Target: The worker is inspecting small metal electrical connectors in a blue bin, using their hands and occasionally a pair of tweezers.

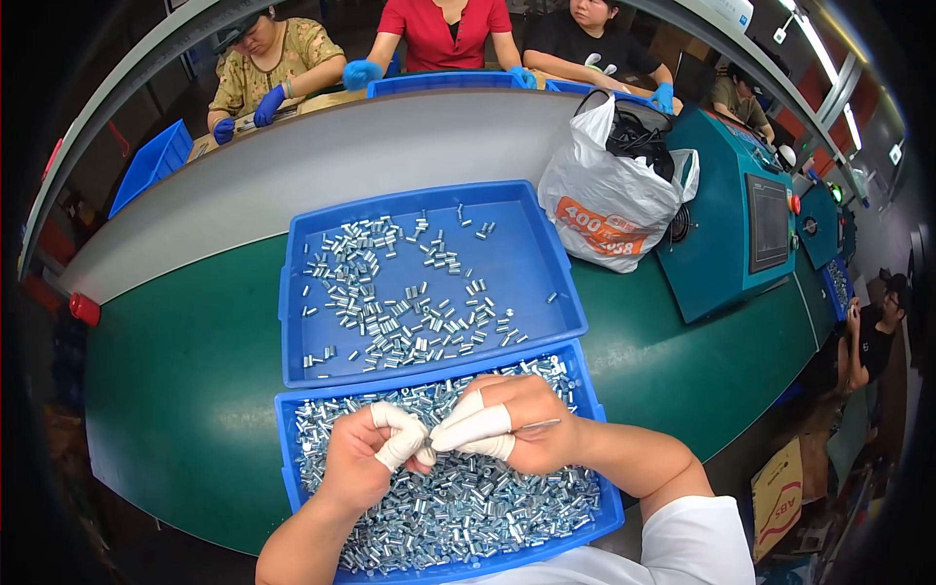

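My left hand [363, 450], with white finger covers, is closed in a pinch above the near blue tray. A small metal piece shows at its fingertips, mostly hidden. My right hand [522, 419], also in white finger covers, meets it there. A thin metal rod-like tool [538, 425] sticks out of that hand's grip; its working end is covered. Beneath both hands, the near blue tray [612, 507] is heaped with small silvery metal cylinders [468, 512]. Behind it, overlapping at the edge, the far blue tray [507, 258] holds fewer loose cylinders [361, 283].
A white plastic bag [600, 185] with black cables stands behind the trays on the right, beside a teal machine [721, 214] with a screen. A grey partition [419, 146] edges the green tabletop [185, 390]. Several people sit beyond, some in blue gloves.
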Demonstrator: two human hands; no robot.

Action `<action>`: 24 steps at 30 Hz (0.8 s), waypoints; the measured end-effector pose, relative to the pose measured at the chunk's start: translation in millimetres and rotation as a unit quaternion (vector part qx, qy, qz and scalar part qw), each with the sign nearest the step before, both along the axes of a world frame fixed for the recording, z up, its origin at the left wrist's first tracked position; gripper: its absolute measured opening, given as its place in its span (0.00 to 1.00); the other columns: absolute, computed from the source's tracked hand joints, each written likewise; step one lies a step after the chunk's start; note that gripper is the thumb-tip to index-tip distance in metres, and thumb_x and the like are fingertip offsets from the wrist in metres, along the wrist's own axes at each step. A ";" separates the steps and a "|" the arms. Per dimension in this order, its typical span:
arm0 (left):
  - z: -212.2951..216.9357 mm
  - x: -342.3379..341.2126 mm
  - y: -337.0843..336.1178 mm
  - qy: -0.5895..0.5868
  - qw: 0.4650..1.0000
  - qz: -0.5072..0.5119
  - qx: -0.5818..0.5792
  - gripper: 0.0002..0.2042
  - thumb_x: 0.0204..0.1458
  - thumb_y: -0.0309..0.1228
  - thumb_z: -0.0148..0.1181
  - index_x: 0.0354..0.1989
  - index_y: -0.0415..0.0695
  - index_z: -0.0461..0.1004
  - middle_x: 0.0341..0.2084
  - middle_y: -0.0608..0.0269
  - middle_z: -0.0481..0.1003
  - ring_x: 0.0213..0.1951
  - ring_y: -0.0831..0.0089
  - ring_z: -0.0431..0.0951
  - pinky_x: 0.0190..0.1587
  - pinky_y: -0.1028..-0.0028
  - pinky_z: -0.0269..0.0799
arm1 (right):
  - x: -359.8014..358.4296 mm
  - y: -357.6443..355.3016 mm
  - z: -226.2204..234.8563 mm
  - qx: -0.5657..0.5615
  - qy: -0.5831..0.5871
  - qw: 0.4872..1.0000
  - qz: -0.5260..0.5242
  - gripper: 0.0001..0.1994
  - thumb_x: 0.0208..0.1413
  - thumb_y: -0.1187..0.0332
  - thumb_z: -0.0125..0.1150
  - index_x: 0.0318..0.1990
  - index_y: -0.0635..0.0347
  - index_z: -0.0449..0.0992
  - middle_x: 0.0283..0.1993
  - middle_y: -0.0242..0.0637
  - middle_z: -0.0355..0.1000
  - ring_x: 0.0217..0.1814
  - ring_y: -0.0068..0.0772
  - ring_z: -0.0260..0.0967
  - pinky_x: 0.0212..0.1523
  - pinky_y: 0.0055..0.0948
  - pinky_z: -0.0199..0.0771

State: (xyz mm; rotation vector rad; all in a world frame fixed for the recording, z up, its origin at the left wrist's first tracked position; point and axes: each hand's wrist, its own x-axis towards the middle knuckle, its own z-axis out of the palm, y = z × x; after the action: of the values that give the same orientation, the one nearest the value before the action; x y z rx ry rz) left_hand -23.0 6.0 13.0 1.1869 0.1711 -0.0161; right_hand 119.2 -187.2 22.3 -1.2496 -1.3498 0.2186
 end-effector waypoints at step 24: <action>-2.8 2.8 6.9 0.036 0.999 -0.012 -0.013 0.05 0.65 0.26 0.59 0.36 0.38 0.77 0.26 0.59 0.81 0.27 0.75 0.81 0.29 0.77 0.74 | 4.4 -3.5 2.9 -0.007 -0.130 0.992 0.006 0.20 0.47 0.80 0.65 0.49 0.55 0.85 0.48 0.37 0.82 0.39 0.41 0.78 0.38 0.37 0.76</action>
State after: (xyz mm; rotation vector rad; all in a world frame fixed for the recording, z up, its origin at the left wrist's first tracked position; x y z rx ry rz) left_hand -20.1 12.9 10.2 1.1623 0.2195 -0.0812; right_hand 123.5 -190.7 25.2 -1.3145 -1.5809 0.0760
